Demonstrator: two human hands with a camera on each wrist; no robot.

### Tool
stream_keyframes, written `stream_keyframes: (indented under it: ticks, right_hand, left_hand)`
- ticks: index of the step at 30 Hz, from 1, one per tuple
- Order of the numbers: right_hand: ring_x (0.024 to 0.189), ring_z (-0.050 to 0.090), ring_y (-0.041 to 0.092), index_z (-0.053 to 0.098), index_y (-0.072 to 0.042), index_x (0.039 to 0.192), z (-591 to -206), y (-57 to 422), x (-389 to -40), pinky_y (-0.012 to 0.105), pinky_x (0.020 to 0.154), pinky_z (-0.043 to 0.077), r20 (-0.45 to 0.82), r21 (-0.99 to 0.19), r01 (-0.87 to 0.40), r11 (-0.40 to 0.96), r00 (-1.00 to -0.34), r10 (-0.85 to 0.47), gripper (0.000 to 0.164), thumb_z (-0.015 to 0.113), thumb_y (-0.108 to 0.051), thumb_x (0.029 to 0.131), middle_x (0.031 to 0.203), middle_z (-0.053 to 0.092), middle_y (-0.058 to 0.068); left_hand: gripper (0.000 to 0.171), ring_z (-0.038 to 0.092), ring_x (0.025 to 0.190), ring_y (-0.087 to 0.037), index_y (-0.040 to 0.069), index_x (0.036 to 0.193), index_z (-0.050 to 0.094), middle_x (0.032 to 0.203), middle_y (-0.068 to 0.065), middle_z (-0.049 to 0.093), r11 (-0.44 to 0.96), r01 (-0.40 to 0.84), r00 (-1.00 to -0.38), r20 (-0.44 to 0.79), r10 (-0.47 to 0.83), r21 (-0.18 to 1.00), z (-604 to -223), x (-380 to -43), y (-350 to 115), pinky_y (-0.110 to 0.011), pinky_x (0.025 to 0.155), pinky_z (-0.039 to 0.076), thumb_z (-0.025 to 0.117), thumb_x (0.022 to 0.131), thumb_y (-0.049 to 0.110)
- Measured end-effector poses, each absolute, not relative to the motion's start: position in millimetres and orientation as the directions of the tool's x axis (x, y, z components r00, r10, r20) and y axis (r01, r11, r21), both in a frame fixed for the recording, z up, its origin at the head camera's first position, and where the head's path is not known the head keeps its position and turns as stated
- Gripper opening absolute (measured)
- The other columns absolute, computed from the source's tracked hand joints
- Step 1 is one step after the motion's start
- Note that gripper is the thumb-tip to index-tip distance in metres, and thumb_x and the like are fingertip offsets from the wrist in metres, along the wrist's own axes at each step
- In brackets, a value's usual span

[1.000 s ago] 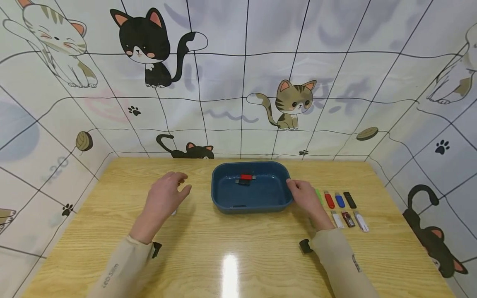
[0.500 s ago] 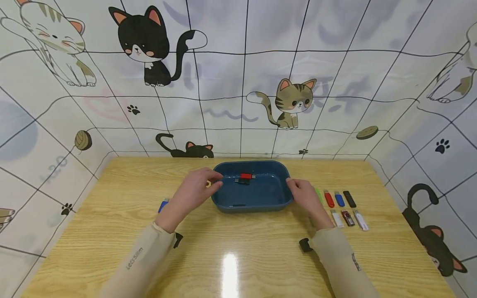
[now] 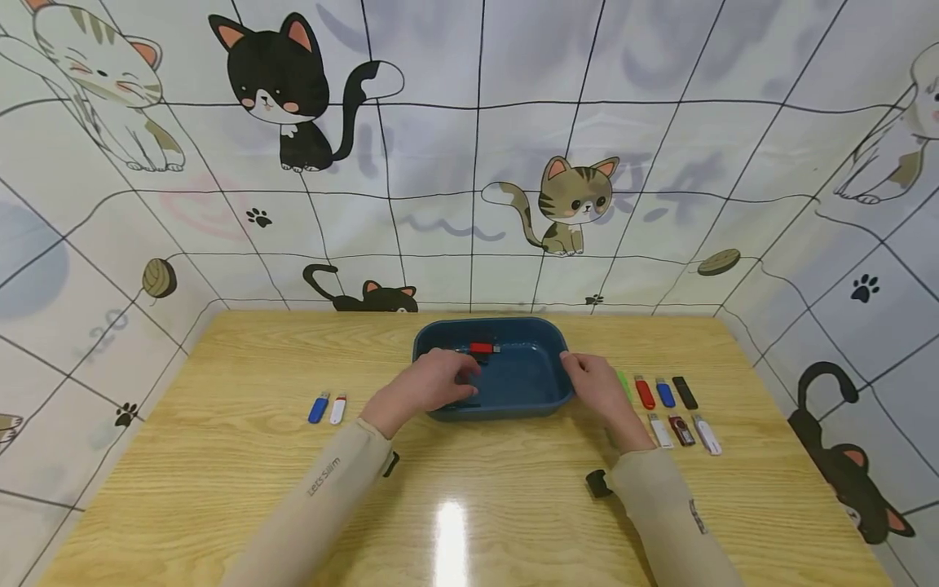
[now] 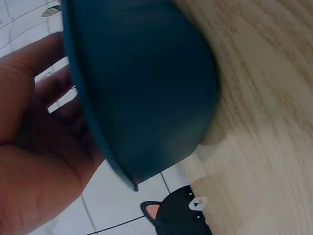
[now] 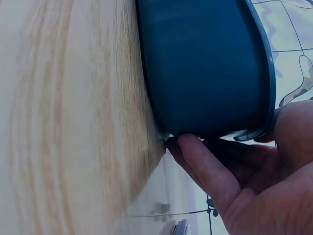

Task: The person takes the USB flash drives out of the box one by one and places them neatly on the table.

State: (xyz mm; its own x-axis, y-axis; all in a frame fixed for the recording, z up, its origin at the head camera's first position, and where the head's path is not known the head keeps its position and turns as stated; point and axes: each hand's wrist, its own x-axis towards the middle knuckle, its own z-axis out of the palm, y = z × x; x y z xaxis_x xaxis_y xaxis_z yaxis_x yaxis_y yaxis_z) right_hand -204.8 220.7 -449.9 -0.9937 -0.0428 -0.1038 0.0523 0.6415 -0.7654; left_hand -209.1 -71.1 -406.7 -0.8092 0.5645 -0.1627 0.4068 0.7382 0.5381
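A dark blue plastic bin [image 3: 521, 379] stands on the table near the back. Inside it lie a red USB flash drive [image 3: 481, 347] and a black one partly hidden by my left hand [image 3: 433, 383]. That hand reaches over the bin's front left, fingers loosely bent and nothing between them. In the left wrist view, its fingers [image 4: 51, 88] pass behind the bin's rim. My right hand [image 3: 601, 390] grips the bin's right end at the rim. In the right wrist view, a finger [image 5: 208, 164] lies along the bin's outer wall [image 5: 205, 63].
On the wooden table [image 3: 513, 505], left of the bin, lie a blue flash drive [image 3: 319, 408] and a white one [image 3: 338, 409]. Several more, including a red one [image 3: 645, 393] and a black one [image 3: 685, 392], lie in two rows at the right. Cat-patterned cloth [image 3: 440, 220] encloses the table.
My left hand has moved right, from beside the flash drives on the left to over the bin, uncovering the blue and white drives. My right hand stays at the bin's right end.
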Motion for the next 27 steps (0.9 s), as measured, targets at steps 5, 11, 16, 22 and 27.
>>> stream_keyframes:
  ticks: [5,11,16,22,27]
  right_hand:
    - [0.061,0.043,0.021,0.048,-0.011,0.071,-449,220,-204,0.035,0.06,0.037,-0.106,-0.759,0.053,0.649,-0.993,-0.043,0.048,0.042,-0.035,0.112,0.064,0.042,0.003]
    - [0.062,0.045,0.021,0.051,-0.009,0.073,-449,219,-205,0.034,0.061,0.038,-0.109,-0.759,0.058,0.648,-0.993,-0.038,0.047,0.042,-0.034,0.112,0.065,0.044,0.003]
    - [0.062,0.045,0.021,0.053,-0.007,0.075,-450,220,-205,0.035,0.061,0.038,-0.108,-0.759,0.055,0.649,-0.993,-0.042,0.047,0.043,-0.033,0.112,0.065,0.044,0.003]
    - [0.062,0.044,0.021,0.051,-0.008,0.074,-451,220,-206,0.035,0.062,0.038,-0.104,-0.761,0.048,0.647,-0.993,-0.049,0.047,0.042,-0.034,0.112,0.066,0.044,0.003]
    - [0.063,0.045,0.021,0.051,-0.008,0.074,-451,221,-206,0.034,0.061,0.038,-0.105,-0.762,0.052,0.646,-0.993,-0.044,0.047,0.042,-0.034,0.112,0.066,0.044,0.003]
  left_hand:
    - [0.03,0.066,0.09,-0.014,0.01,0.123,0.072,0.099,0.0,0.071,0.764,0.456,-0.76,-0.247,0.601,0.457,-417,-221,-66,-0.034,0.083,0.056,0.077,0.095,0.02]
    - [0.025,0.067,0.093,-0.016,0.012,0.118,0.074,0.101,-0.001,0.071,0.793,0.469,-0.732,-0.333,0.595,0.388,-424,-227,-60,-0.036,0.087,0.056,0.079,0.094,0.017]
    - [0.022,0.066,0.099,-0.018,0.013,0.115,0.074,0.105,0.0,0.071,0.817,0.45,-0.727,-0.384,0.57,0.361,-425,-229,-54,-0.036,0.091,0.055,0.078,0.094,0.013]
    - [0.016,0.067,0.106,-0.019,0.013,0.108,0.076,0.107,0.0,0.072,0.815,0.486,-0.723,-0.379,0.578,0.316,-426,-229,-49,-0.035,0.094,0.055,0.079,0.092,0.01]
    - [0.01,0.068,0.104,-0.021,0.013,0.103,0.077,0.103,-0.001,0.074,0.815,0.496,-0.735,-0.355,0.578,0.299,-427,-229,-46,-0.036,0.092,0.056,0.079,0.093,0.012]
